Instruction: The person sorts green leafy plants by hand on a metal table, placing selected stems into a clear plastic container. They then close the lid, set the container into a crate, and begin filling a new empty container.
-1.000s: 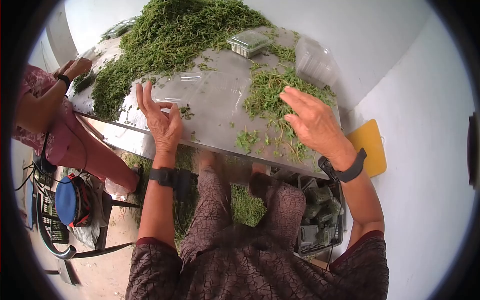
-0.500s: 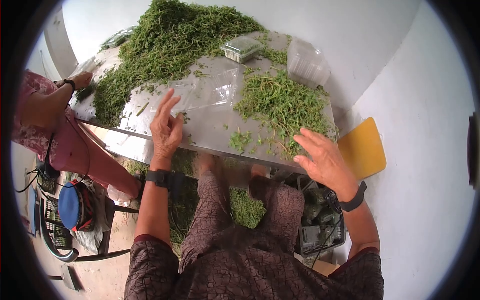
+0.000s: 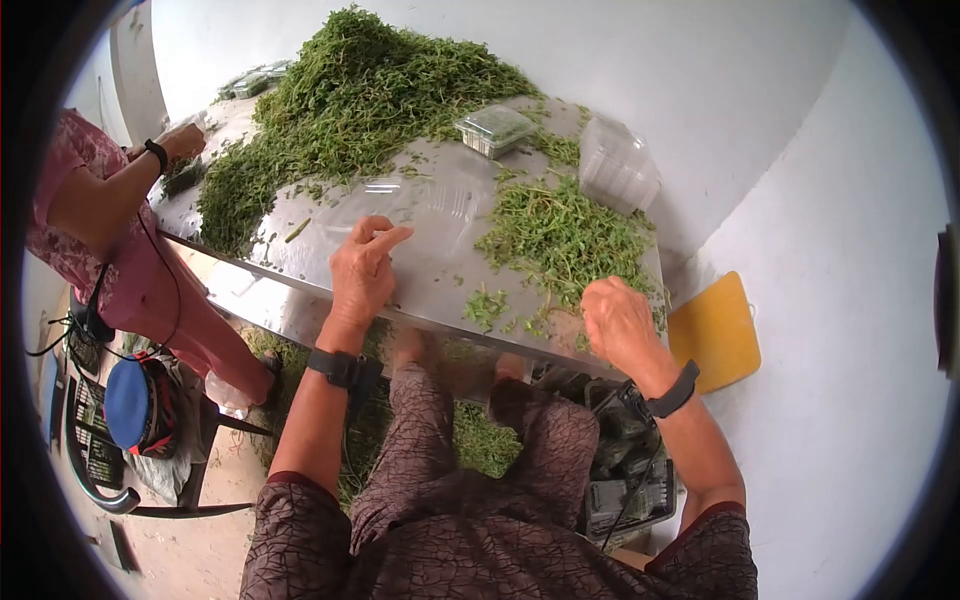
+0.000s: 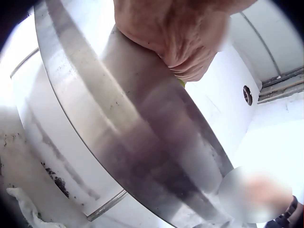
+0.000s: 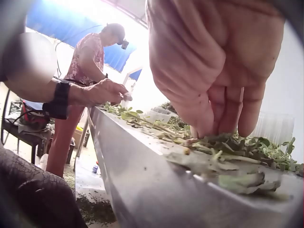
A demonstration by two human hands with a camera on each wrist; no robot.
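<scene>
My right hand (image 3: 622,325) reaches down at the near edge of the metal table (image 3: 420,310). In the right wrist view its fingertips (image 5: 228,128) and thumb close together among leafy green sprigs (image 5: 237,147), pinching some; the tips are partly hidden by leaves. These belong to a small pile of greens (image 3: 565,230) on the table's right side. My left hand (image 3: 362,275) hovers by the front edge with its index finger pointing right and nothing seen in it. Just beyond it lies an open clear plastic clamshell box (image 3: 450,215).
A big heap of greens (image 3: 370,100) covers the back left. A filled clamshell box (image 3: 495,130) and stacked clear boxes (image 3: 618,170) stand behind the small pile. A yellow board (image 3: 718,335) leans by the wall. Another person (image 3: 110,220) works at the left. A black crate (image 3: 625,490) sits below.
My right hand has come down to the greens and its fingers have drawn together. The left hand has moved right, its fingers turning from upward to rightward.
</scene>
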